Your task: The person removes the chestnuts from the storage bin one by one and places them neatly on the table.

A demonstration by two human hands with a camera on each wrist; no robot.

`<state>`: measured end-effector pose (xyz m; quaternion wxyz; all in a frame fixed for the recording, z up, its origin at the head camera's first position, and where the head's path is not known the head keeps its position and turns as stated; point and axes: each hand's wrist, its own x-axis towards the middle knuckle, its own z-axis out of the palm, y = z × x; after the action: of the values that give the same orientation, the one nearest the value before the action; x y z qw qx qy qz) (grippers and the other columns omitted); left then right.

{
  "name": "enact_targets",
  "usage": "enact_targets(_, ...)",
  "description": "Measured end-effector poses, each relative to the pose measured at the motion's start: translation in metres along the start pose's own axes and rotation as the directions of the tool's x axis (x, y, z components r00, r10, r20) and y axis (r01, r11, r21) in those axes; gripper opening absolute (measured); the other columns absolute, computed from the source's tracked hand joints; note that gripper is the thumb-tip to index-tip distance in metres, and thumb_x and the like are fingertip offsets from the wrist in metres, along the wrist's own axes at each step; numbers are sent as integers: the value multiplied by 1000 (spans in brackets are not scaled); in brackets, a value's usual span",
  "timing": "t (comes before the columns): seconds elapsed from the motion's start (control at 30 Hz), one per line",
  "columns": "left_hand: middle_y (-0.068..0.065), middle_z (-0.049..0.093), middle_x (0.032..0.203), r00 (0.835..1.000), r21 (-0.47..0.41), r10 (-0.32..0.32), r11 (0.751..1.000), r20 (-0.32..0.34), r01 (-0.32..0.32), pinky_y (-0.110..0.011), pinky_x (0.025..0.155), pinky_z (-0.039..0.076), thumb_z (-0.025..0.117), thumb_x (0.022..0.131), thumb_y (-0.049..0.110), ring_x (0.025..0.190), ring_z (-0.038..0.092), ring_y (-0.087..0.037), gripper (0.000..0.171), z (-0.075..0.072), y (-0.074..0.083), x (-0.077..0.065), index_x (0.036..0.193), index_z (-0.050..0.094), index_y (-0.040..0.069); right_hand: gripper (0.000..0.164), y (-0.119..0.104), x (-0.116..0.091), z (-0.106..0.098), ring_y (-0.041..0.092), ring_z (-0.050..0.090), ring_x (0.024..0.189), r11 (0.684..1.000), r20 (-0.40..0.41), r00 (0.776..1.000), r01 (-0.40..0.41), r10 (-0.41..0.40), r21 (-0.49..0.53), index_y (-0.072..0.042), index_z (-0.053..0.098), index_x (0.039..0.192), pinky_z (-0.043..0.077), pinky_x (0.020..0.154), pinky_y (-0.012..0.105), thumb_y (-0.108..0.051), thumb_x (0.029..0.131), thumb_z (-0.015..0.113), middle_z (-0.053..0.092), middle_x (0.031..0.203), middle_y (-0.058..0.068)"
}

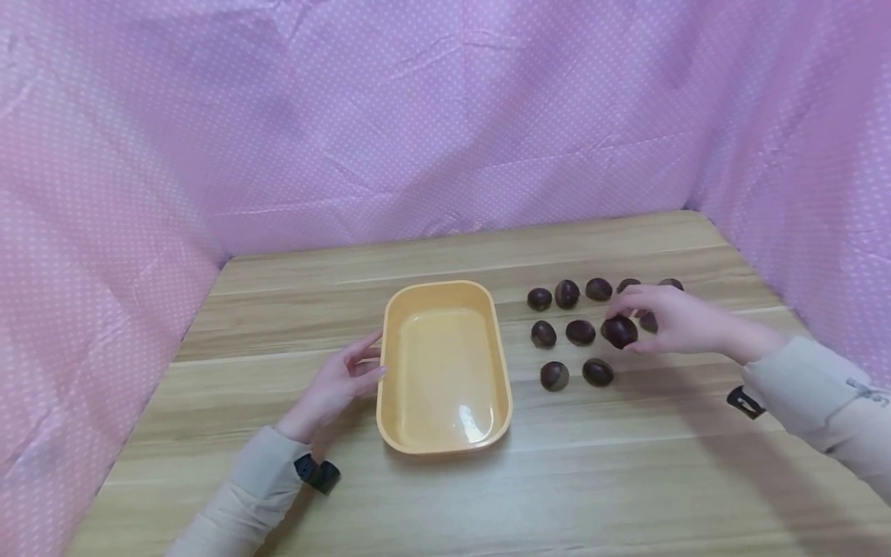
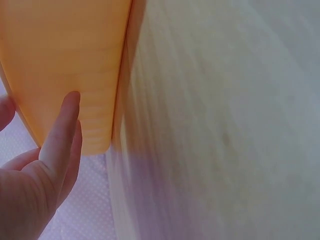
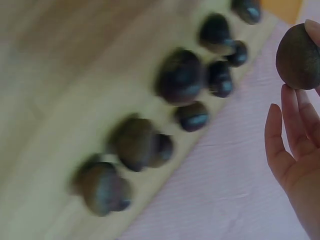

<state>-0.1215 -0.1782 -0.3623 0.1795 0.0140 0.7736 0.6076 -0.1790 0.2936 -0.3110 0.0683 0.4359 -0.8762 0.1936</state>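
Note:
A dark brown chestnut (image 1: 619,333) is pinched between the thumb and fingers of my right hand (image 1: 671,319), raised off the table. It also shows in the right wrist view, where the held chestnut (image 3: 298,59) sits at the fingertips. Under and around that hand several more chestnuts (image 1: 581,333) lie in loose rows; some at the right are partly covered by the hand. My left hand (image 1: 339,383) is at the left side of an empty yellow rectangular basin (image 1: 504,363). Its extended fingers (image 2: 62,130) touch the outer wall in the left wrist view.
A wood-grain table (image 1: 278,309) carries everything. Pink dotted cloth (image 1: 431,116) hangs behind it and at both sides. The basin stands left of the chestnuts, with a strip of tabletop between them. Each wrist wears a black strap (image 1: 317,473).

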Motion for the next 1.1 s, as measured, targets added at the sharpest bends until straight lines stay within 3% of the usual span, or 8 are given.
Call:
enact_targets(0.2, -25, 44, 137, 1000, 1, -6, 1000, -4, 6, -29, 83, 56, 59, 91, 4, 115, 56, -28, 67, 1, 0, 1, 150, 26, 10, 46, 9, -26, 15, 14, 61, 90, 995, 30, 995, -99, 100, -31, -16, 68, 95, 54, 78, 32, -15, 54, 88, 67, 100, -3)
enact_targets(0.37, -26, 44, 136, 1000, -6, 2, 1000, 0, -2, -29, 83, 56, 60, 91, 4, 112, 57, -24, 68, 1, 0, 0, 150, 26, 9, 45, 14, -38, 24, 11, 60, 86, 995, 45, 995, -92, 94, -44, -18, 67, 93, 54, 74, 32, -16, 53, 89, 66, 97, -6)
enact_targets(0.6, -29, 43, 136, 1000, -17, 21, 1000, 6, -21, -26, 82, 56, 58, 92, 3, 112, 57, -24, 67, 1, 0, -1, 150, 24, 6, 47, 19, -44, 31, 5, 57, 86, 994, 75, 991, -108, 107, 7, -18, 67, 95, 54, 73, 28, -16, 53, 90, 63, 97, -10)
enact_targets(0.93, -28, 43, 136, 1000, -19, 17, 1000, 0, -17, -25, 81, 55, 58, 92, 2, 111, 57, -23, 67, 0, 0, -1, 150, 24, 7, 47, 24, -45, 39, 3, 55, 86, 998, 66, 996, -56, 55, 23, -19, 67, 95, 51, 74, 25, -18, 53, 90, 62, 95, -13)
enact_targets(1.1, -29, 42, 136, 1000, -7, 23, 1000, -2, -23, -25, 83, 55, 58, 92, 3, 111, 57, -24, 67, 0, 0, -1, 150, 25, 7, 46, 23, -47, 40, 3, 56, 85, 996, 80, 994, -78, 75, 43, -17, 67, 96, 52, 73, 26, -18, 56, 89, 63, 95, -12)
